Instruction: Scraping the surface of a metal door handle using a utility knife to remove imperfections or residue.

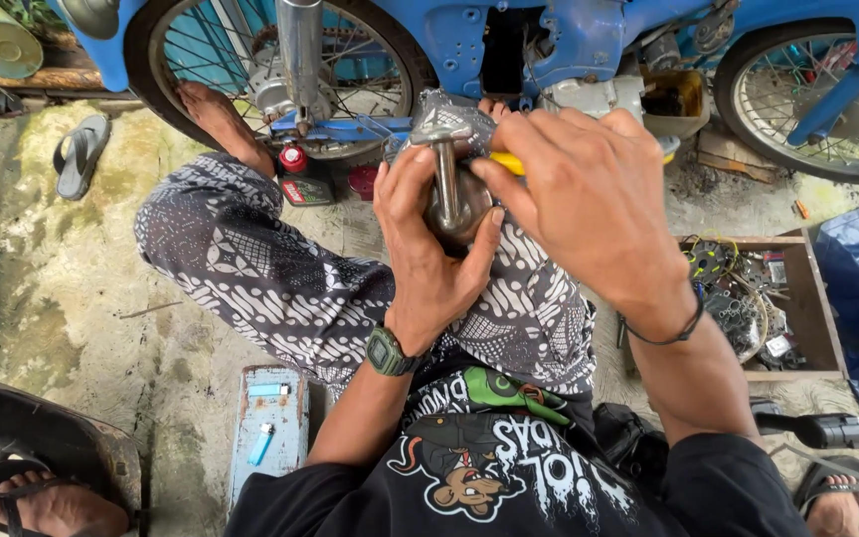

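My left hand (429,249) sits at the centre of the frame, fingers and thumb curled around a rounded metal part (452,204) with a short steel shaft standing up its middle. The part is held above my lap, just in front of the blue motorcycle (589,40) that runs along the top edge. My right hand (589,199) comes in from the right and lies over the part's upper right side, fingers pressed together on a yellow-handled tool (509,162); only a sliver of yellow shows, so I cannot tell what kind of tool it is or where its tip goes. The hands cover most of the part, and its lower end is hidden in my left palm.

A dark wristwatch (387,352) sits on the left wrist and a thin black band (670,333) on the right. Below the hands lie my patterned trousers (270,278), with my bare foot (221,119) against the spoked rear wheel (251,60) at upper left. A red-capped oil bottle (300,177) stands beside that foot. At right, a wooden tray (807,298) holds tangled small parts, too cluttered to make out. A lighter (261,443) lies on a worn blue tin (270,428) at lower left. Another person's sandalled foot (32,502) is cut off at the lower left corner.
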